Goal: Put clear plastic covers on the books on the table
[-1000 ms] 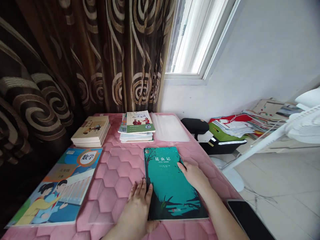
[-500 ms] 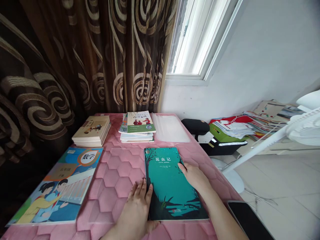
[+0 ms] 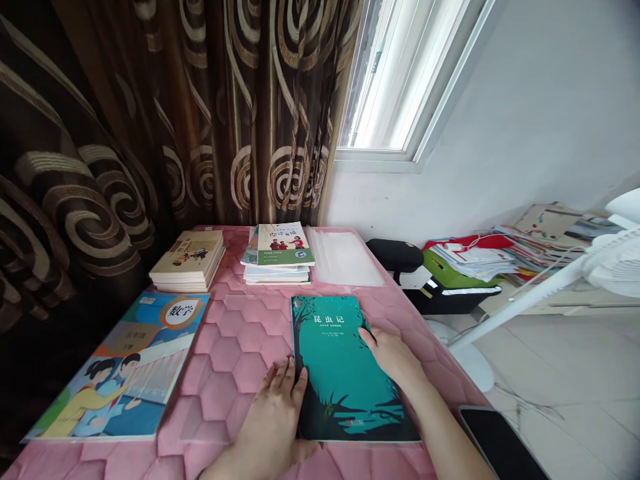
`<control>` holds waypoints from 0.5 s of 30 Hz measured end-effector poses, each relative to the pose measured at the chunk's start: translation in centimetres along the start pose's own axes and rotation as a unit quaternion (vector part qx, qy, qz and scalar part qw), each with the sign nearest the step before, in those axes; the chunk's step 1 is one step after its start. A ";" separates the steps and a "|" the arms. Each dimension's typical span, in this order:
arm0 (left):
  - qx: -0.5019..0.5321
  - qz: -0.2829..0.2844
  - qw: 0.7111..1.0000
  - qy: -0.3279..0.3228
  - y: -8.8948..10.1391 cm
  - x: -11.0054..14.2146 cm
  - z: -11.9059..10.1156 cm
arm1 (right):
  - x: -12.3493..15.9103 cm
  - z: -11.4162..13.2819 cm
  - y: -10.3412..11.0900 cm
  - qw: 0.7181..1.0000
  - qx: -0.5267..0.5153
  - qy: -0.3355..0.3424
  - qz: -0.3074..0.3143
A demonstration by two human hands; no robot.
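Note:
A green paperback book [image 3: 345, 367] with dark tree drawings and white title characters lies face up in front of me, its top edge pointing away. My left hand [image 3: 277, 407] rests flat at the book's left edge, fingers stretched out; its index finger touches the cover's edge and the thumb is by the lower left corner. At the right edge, my right hand [image 3: 393, 357] has its thumb on the cover, and the other fingers are mostly hidden beyond the side. A clear plastic sheet [image 3: 203, 420] spreads flat left of the book and seems to run under it.
A mathematics textbook [image 3: 125, 367] lies at the left. Behind are a stack of tan books [image 3: 187, 260], a pile of thin books [image 3: 280, 253] and clear plastic covers [image 3: 345, 257], all on the pink quilted tabletop [image 3: 235, 347]. A phone [image 3: 500, 440] and a white fan [image 3: 520, 313] are right.
The view has shifted slightly, so everything appears a little further right. Both hands and the green book keep their places relative to each other.

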State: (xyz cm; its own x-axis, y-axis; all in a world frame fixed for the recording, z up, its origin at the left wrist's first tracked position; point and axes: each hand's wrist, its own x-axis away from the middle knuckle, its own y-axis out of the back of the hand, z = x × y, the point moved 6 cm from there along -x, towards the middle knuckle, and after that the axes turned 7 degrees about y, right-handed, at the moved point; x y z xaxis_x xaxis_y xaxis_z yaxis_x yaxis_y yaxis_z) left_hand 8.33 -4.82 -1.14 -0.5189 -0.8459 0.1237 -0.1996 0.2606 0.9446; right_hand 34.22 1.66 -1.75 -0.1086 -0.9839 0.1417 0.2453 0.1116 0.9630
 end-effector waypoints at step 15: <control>-0.002 -0.009 1.000 0.002 0.2 0.2 -0.1 | 0.5 -0.2 0.8 0.990 -0.004 0.004 -0.143</control>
State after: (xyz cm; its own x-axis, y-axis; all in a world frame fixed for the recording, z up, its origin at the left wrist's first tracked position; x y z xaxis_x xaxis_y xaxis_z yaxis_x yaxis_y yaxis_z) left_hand 8.30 -4.97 -0.89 -0.5115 -0.8526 0.1075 -0.2057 0.2429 0.9480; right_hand 34.60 1.27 -0.97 -0.1668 -0.9764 -0.1375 0.2141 -0.1720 0.9616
